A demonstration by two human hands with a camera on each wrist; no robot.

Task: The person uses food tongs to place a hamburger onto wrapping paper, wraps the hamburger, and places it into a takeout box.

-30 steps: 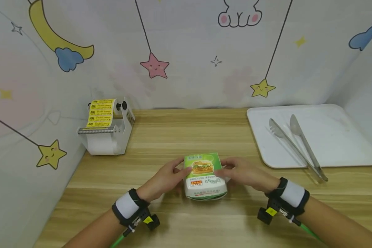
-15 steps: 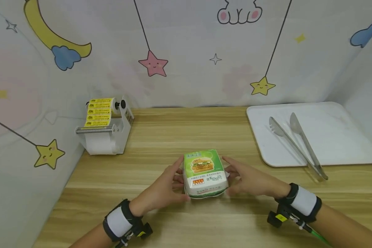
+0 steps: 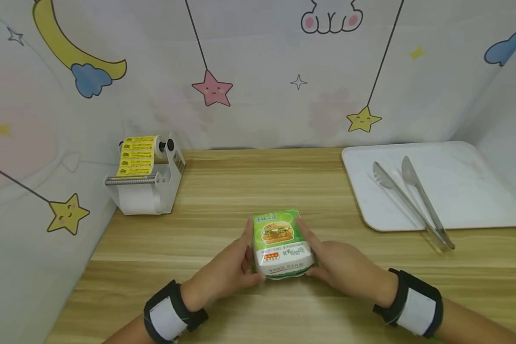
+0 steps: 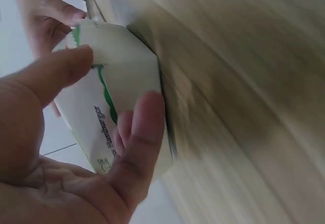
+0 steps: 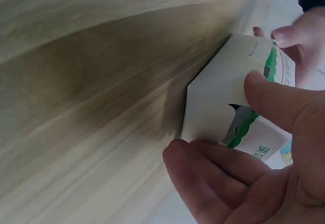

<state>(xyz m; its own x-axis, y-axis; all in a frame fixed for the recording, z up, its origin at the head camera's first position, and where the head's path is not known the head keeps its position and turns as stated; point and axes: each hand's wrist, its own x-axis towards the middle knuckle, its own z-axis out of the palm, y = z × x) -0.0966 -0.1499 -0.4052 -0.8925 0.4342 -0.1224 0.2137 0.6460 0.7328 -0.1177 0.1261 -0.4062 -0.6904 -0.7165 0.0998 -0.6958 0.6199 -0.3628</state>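
Note:
A green and white cardboard burger box (image 3: 279,246), with a burger printed on its lid, sits closed on the wooden table between both hands. My left hand (image 3: 223,267) holds its left side, thumb at the near left corner and fingers along the side. On the opposite side my right hand (image 3: 348,267) grips the box, its thumb at the near right corner and index finger along the lid's right edge. The right wrist view shows a gap by a side flap (image 5: 241,125) of the box. In the left wrist view, fingertips (image 4: 150,107) lie against the box's side wall.
At the back left stands a white label dispenser (image 3: 148,177) with a roll of yellow labels. A white tray (image 3: 477,191) on the right carries a metal fork (image 3: 406,200) and a metal knife (image 3: 425,196), their handles over its front edge. A patterned wall closes the back.
The thumbs have left the top of the lid and moved down to the near corners. After standing slightly apart, both hands have come in against the box's sides; the box has shifted slightly.

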